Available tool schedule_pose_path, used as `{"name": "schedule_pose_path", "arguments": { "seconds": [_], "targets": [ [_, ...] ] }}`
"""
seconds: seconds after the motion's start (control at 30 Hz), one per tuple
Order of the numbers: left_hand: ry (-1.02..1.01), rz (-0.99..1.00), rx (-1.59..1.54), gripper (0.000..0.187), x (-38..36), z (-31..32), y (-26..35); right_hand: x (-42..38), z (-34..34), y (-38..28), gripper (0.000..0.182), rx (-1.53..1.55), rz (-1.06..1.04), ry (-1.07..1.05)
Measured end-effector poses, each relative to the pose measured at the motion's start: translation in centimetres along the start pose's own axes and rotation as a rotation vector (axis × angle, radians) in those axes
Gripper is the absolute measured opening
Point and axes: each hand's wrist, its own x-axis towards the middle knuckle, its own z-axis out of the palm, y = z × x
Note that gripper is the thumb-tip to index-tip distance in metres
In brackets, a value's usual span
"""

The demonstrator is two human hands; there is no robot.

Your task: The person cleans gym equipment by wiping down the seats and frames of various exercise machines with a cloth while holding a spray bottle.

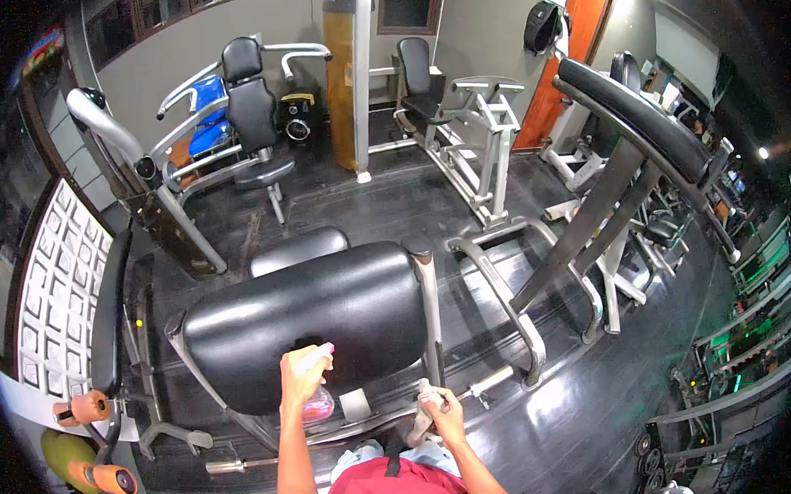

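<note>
My left hand (297, 375) is wrapped round the neck of a spray bottle (318, 406) with pink liquid in it. Its white and pink nozzle points towards a wide black padded bench (301, 308), and the bottle is held over the pad's near edge. Lower and to the right, my right hand (447, 417) pinches a crumpled greyish cloth (418, 425), which hangs down in front of my legs. A dark spot shows on the pad just beyond the nozzle.
A metal bar (494, 381) runs low along the bench's near side. Right of it stands a machine with a slanted black pad (637, 117). Seated machines (253, 112) and a tan pillar (340, 90) are behind. Orange foam rollers (114, 479) stick out at the left.
</note>
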Motion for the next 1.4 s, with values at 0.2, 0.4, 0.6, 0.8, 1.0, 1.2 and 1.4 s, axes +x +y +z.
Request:
{"name": "schedule_pose_path", "arguments": {
  "seconds": [0.2,0.4,0.6,0.8,1.0,1.2,1.4],
  "targets": [
    [-0.104,0.009,-0.049,0.022,3.1,-2.2,-2.3,4.3,4.1,-0.1,0.024,-0.050,-0.153,0.320],
    [-0.203,0.114,-0.095,0.019,3.5,-2.9,-2.9,7.6,9.3,2.1,0.021,-0.180,-0.263,0.519],
    [-0.205,0.041,-0.074,0.017,3.4,-2.8,-3.5,4.2,12.3,2.1,0.015,-0.458,-0.510,0.249],
    [-0.224,0.044,-0.079,0.019,3.4,-3.0,-3.4,5.9,8.8,2.0,0.018,-0.612,-0.548,0.368],
    [-0.227,0.121,-0.085,0.013,3.5,-3.1,-3.5,7.5,11.7,-0.2,0.015,-0.317,-0.411,0.617],
    [-0.231,0.070,-0.114,0.011,3.4,-3.1,-3.8,5.3,15.6,-1.0,0.019,-0.508,-0.630,0.299],
    [-0.243,0.073,-0.151,0.016,3.3,-3.4,-3.6,6.7,10.9,-2.5,0.015,-0.615,-0.595,0.362]
  ]
}}
